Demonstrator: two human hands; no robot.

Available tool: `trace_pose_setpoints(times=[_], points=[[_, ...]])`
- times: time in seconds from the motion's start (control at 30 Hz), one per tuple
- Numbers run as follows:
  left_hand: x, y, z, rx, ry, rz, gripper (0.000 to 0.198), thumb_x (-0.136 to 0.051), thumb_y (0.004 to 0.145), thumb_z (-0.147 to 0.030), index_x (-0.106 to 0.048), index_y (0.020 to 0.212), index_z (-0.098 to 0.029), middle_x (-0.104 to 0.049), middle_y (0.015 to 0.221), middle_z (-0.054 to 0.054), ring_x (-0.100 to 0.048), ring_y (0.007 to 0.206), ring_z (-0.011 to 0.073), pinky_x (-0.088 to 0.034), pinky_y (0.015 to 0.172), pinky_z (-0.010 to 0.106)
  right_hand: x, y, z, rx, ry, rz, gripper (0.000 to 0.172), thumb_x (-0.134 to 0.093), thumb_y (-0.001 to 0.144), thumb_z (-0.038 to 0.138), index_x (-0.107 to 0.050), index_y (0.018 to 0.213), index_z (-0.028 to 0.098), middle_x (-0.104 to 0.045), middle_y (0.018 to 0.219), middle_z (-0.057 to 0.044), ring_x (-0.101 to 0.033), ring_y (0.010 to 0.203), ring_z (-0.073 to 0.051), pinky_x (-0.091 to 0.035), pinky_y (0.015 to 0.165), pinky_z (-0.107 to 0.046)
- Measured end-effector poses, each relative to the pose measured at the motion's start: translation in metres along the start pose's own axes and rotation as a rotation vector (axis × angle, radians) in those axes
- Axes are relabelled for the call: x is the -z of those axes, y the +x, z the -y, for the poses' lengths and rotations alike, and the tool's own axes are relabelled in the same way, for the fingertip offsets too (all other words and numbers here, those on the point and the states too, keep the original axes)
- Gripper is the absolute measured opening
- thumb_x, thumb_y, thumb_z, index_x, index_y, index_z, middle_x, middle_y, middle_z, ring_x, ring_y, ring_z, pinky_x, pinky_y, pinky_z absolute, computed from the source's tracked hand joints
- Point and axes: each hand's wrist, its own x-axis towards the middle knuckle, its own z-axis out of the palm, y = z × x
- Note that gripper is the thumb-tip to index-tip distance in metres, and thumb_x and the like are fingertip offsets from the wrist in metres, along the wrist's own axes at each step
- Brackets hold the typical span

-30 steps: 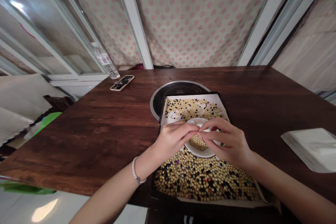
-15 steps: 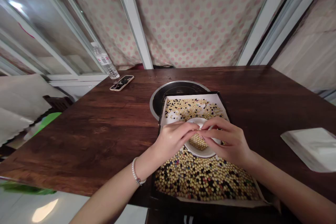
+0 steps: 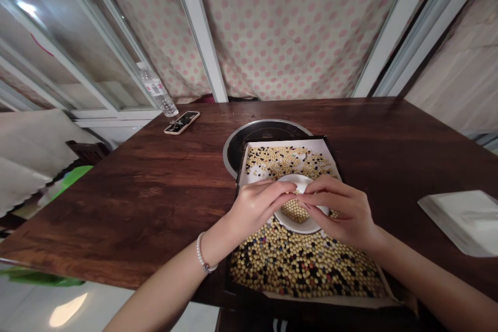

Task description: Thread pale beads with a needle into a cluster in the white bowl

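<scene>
My left hand (image 3: 259, 201) and my right hand (image 3: 344, 210) meet fingertip to fingertip over a small white bowl (image 3: 307, 227). Pale yellow beads (image 3: 294, 212) partly fill the bowl. Both hands are closed in a pinch; tiny pale specks show at the fingertips, too small to make out. Beneath the bowl lies a shallow black-edged box (image 3: 243, 290) lined in white. Loose beads (image 3: 299, 264), mostly yellow with black and a few coloured ones, cover much of its bottom. My fingers hide part of the bowl's rim.
A round black plate with a silver rim (image 3: 233, 145) lies partly under the box's far end. Farther left are a phone (image 3: 182, 123) and a clear water bottle (image 3: 158, 91). At the right, a white packet (image 3: 462, 220) rests on the dark wooden table (image 3: 155, 192).
My right fingers have shifted slightly right, and the thumb and fingertips have drawn a little apart from the left hand's. The bowl and box stay put.
</scene>
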Motion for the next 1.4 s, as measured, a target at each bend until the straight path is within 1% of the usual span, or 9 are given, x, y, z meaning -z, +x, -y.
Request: trace_pose_setpoints(times=[0.1,0.23,0.4,0.57,0.87,1.07,1.27,1.33,1.4], points=[[0.000,-0.001,0.000,-0.003,0.003,0.018,0.015,-0.058,0.085,-0.017,-0.057,0.100,-0.018,-0.068,0.084,0.002,-0.065,0.072,0.0115,-0.057,0.065,0.024,0.000,0.001,0.000,-0.042,0.003,0.004,0.019,-0.062,0.072,0.000,-0.066,0.085,0.013,-0.061,0.083,-0.007,-0.059,0.074,-0.013,-0.051,0.062,-0.028],[-0.001,-0.001,0.001,0.002,0.015,0.007,0.014,-0.058,0.085,-0.018,-0.057,0.099,-0.018,-0.068,0.084,0.001,-0.066,0.071,0.0112,-0.056,0.064,0.023,0.000,0.001,0.000,-0.118,0.018,-0.001,0.016,-0.062,0.073,0.002,-0.066,0.083,0.014,-0.061,0.081,-0.006,-0.060,0.073,-0.013,-0.050,0.063,-0.028],[-0.003,0.000,0.002,0.017,0.012,-0.034,0.012,-0.059,0.084,-0.018,-0.057,0.096,-0.017,-0.068,0.083,0.001,-0.065,0.070,0.0106,-0.056,0.063,0.022,0.000,0.002,0.000,-0.141,0.033,-0.014,0.016,-0.062,0.074,0.004,-0.066,0.085,0.015,-0.062,0.086,-0.006,-0.062,0.079,-0.015,-0.052,0.070,-0.030],[-0.003,-0.002,0.001,-0.002,0.037,-0.022,0.017,-0.059,0.084,-0.016,-0.057,0.101,-0.018,-0.068,0.083,0.001,-0.065,0.071,0.0111,-0.056,0.065,0.024,-0.003,0.002,-0.003,-0.145,0.041,-0.010,0.017,-0.062,0.074,0.004,-0.066,0.085,0.016,-0.062,0.092,-0.007,-0.062,0.087,-0.016,-0.052,0.077,-0.033],[-0.004,-0.005,0.001,0.016,0.024,0.011,0.020,-0.058,0.084,-0.015,-0.057,0.104,-0.018,-0.066,0.086,0.002,-0.063,0.074,0.0112,-0.055,0.066,0.024,-0.005,0.001,-0.003,-0.219,0.100,-0.005,0.016,-0.062,0.075,0.005,-0.066,0.084,0.018,-0.064,0.089,-0.005,-0.063,0.081,-0.015,-0.053,0.072,-0.031],[-0.003,-0.004,0.000,0.009,0.018,0.024,0.019,-0.057,0.085,-0.015,-0.056,0.104,-0.018,-0.066,0.085,0.001,-0.063,0.074,0.0111,-0.056,0.066,0.024,-0.005,0.001,-0.002,-0.232,0.073,-0.017,0.015,-0.062,0.074,0.007,-0.066,0.082,0.018,-0.065,0.088,-0.005,-0.063,0.079,-0.015,-0.053,0.069,-0.031],[-0.002,-0.001,0.001,0.007,0.032,-0.007,0.014,-0.053,0.087,-0.015,-0.057,0.100,-0.018,-0.068,0.086,0.003,-0.064,0.078,0.0129,-0.056,0.070,0.028,0.009,0.006,-0.004,-0.229,-0.031,-0.001,0.015,-0.060,0.075,0.008,-0.064,0.082,0.020,-0.067,0.084,-0.004,-0.064,0.080,-0.017,-0.053,0.072,-0.034],[-0.002,0.000,0.003,0.006,0.039,-0.008,0.012,-0.052,0.088,-0.014,-0.058,0.098,-0.018,-0.068,0.085,0.003,-0.065,0.078,0.0129,-0.056,0.069,0.028,0.015,0.007,-0.008,-0.260,-0.079,0.032,0.014,-0.059,0.075,0.009,-0.064,0.080,0.021,-0.067,0.083,-0.004,-0.063,0.080,-0.018,-0.053,0.074,-0.034],[-0.002,0.000,0.004,0.005,0.044,0.000,0.011,-0.051,0.088,-0.014,-0.058,0.096,-0.018,-0.068,0.085,0.003,-0.065,0.078,0.0127,-0.056,0.070,0.027,0.020,0.008,-0.013,-0.316,-0.100,0.067,0.014,-0.058,0.075,0.009,-0.064,0.080,0.021,-0.066,0.083,-0.004,-0.063,0.078,-0.018,-0.054,0.071,-0.033]])
